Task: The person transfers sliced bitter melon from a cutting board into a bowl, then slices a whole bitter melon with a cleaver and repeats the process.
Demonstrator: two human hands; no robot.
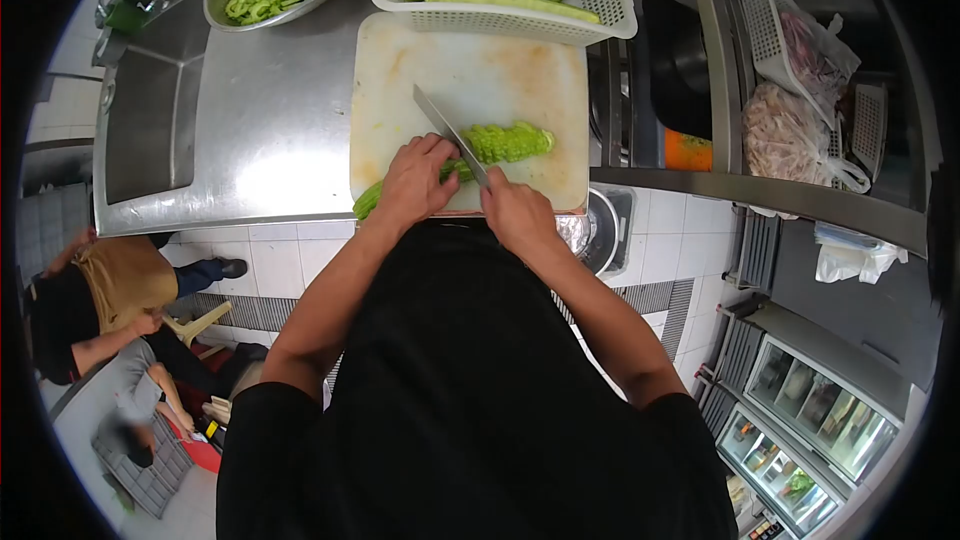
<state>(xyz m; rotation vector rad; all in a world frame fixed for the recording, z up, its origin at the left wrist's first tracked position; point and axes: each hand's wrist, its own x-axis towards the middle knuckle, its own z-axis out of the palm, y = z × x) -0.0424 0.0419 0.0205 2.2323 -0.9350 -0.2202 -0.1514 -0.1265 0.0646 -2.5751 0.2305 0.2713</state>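
Observation:
My right hand is wrapped round the handle of a kitchen knife, whose blade points up and left over a white cutting board. Bent fingers of my left hand press on a green bitter melon just left of the blade; its uncut end sticks out toward the board's near left corner. To the right of the blade lies a row of cut bitter melon slices, still close together. My left fingertips are close beside the blade, and the cutting edge itself is hidden.
A white basket of long bitter melon pieces stands behind the board. Left of it is a metal bowl of green slices, near a sink. A metal shelf stands at right. Two other people are at lower left.

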